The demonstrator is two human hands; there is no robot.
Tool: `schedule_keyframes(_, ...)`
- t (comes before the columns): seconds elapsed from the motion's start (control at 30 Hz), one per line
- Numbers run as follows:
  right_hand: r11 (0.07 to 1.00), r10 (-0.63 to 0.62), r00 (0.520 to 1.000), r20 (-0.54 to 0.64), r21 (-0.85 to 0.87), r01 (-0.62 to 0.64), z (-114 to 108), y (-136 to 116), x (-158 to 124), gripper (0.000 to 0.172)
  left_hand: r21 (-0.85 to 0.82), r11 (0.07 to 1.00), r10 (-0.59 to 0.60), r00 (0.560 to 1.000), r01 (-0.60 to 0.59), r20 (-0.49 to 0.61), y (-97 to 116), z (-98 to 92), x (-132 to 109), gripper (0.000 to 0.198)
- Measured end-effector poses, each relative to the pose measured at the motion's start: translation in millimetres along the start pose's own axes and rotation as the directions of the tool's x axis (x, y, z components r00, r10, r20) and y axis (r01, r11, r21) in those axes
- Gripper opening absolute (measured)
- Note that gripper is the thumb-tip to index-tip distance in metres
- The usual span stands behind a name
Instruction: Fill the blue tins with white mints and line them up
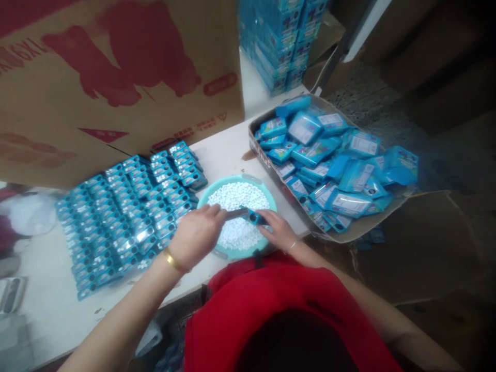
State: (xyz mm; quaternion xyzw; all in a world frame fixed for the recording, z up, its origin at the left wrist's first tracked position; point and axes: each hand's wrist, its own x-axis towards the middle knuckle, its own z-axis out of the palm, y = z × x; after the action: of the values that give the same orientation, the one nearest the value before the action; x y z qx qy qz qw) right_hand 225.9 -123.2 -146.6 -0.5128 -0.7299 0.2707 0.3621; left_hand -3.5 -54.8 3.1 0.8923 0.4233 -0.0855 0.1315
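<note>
A teal bowl (267, 192) full of small white pellets (236, 199) sits on the white table (225, 150) in front of me. My left hand (196, 235), with a gold bracelet at the wrist, is closed around a thin dark tool (235, 213) that reaches over the bowl. My right hand (279, 231) is closed on a small blue case (253, 217) held above the pellets. The tool's tip meets the case.
Several rows of small blue cases (132, 206) lie on the table to the left. A shallow cardboard tray (263, 152) of blue packets (333, 160) stands on the right. A big printed carton (116, 77) stands behind, with stacked blue boxes (282, 41) at the back.
</note>
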Motion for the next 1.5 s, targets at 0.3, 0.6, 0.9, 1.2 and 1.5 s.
schedule_keyframes(0.3, 0.963, 0.268, 0.956, -0.12, 0.055, -0.263, -29.7, 7.2, -13.6, 0.038, -0.322, 0.901, -0.246, 0.954, 0.29, 0.171, -44.1, 173.8, 34.4, 0.016)
schedule_keyframes(0.6, 0.943, 0.333, 0.925, -0.186, 0.098, -0.32, -29.4, 15.5, -21.1, 0.042, -0.576, 0.792, -0.186, 0.978, 0.204, 0.09, -14.5, 200.8, 56.3, 0.027)
schedule_keyframes(0.9, 0.989, 0.146, 0.985, -0.097, -0.015, -0.148, -21.5, 5.0, -5.1, 0.037, -0.564, 0.826, -0.057, 0.997, 0.014, -0.058, -40.1, 83.8, -5.2, 0.026)
schedule_keyframes(1.2, 0.994, -0.075, 0.997, -0.027, -0.086, 0.073, 3.8, 2.5, 3.6, 0.043, 0.051, 0.998, 0.024, 0.985, -0.034, 0.173, 10.3, -6.3, 8.0, 0.02)
schedule_keyframes(1.5, 0.994, -0.063, 0.998, -0.029, -0.087, 0.06, -1.6, 7.2, -3.0, 0.044, 0.16, 0.987, 0.006, 0.998, -0.016, 0.063, 10.7, -12.4, 1.3, 0.02)
